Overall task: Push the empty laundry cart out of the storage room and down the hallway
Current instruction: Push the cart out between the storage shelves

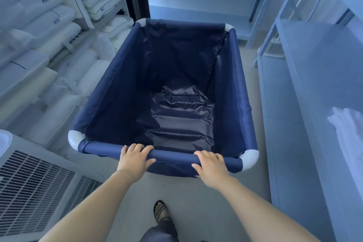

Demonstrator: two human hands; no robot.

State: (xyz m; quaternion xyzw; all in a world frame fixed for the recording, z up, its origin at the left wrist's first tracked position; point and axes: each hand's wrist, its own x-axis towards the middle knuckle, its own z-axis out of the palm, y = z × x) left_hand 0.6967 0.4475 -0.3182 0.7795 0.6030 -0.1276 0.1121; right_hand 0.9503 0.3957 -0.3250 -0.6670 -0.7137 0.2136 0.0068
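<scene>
Both hands grip the near rail of the cart (238,92): left hand (135,158) toward its left corner, right hand (211,165) toward the right. The cart stands between pillows (49,23) and shelves (314,76). Push evenly, I'd say, keeping its corners clear.

Cool bluish cast, dim even light, my forearms warmer-toned, glare on cart liner (182,122), soft focus, edges bowed by wide lens

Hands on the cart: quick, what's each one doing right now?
Left hand: closed over the near rail of the laundry cart.
Right hand: closed over the same rail, nearer the right corner.
</scene>
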